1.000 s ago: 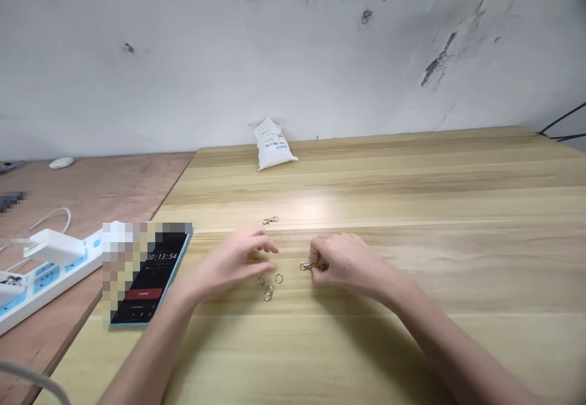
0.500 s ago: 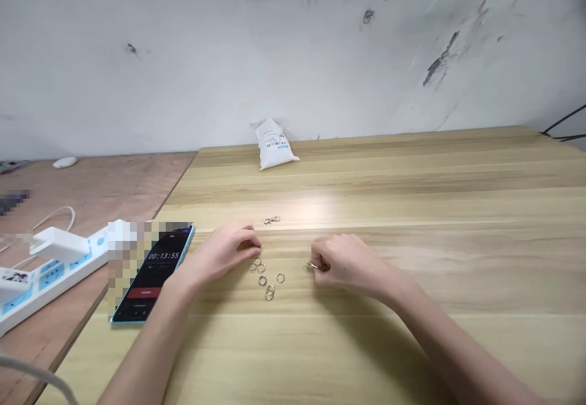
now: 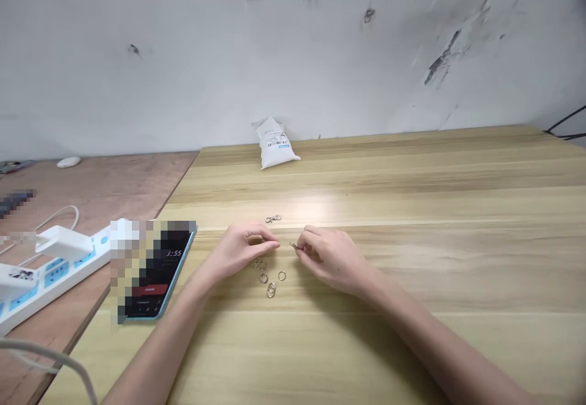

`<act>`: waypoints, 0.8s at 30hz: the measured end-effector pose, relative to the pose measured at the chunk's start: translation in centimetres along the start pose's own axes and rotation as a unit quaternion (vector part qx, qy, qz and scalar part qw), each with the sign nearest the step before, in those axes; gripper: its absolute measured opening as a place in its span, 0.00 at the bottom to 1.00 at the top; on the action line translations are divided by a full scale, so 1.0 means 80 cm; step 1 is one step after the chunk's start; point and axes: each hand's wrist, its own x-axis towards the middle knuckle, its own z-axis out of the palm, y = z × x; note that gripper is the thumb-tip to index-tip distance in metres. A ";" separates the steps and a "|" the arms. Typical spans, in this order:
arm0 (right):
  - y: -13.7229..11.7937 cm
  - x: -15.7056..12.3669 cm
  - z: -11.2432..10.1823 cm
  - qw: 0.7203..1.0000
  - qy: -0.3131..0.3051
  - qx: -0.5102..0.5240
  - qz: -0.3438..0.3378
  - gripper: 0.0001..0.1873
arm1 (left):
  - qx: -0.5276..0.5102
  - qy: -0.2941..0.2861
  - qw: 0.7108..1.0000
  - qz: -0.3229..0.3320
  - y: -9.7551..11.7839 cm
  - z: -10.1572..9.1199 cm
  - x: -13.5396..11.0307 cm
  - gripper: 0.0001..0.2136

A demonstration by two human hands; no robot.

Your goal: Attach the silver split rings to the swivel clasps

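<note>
My right hand (image 3: 332,258) pinches a small metal clasp (image 3: 293,245) between thumb and fingertips, with only its tip showing. My left hand (image 3: 240,250) hovers just to the left, fingertips almost meeting the clasp, and I see nothing in it. Below the hands, several small metal split rings (image 3: 264,278) lie in a loose cluster on the light wood table (image 3: 412,210). Above the hands, a metal swivel clasp (image 3: 273,218) lies alone.
A phone (image 3: 158,283) with a timer lies left of my left hand. Beyond the table's left edge, a lower plywood surface (image 3: 114,185) holds a white power strip (image 3: 55,265) and cables. A white bag (image 3: 276,144) stands against the wall.
My right hand has moved left and forward with the clasp, closing the gap to my left hand. My left hand has shifted slightly right. The rings have not visibly moved.
</note>
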 end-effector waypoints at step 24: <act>0.012 0.001 0.015 0.993 0.070 -0.012 -0.089 0.07 | -0.097 0.041 0.994 -0.014 0.011 0.026 0.002 0.06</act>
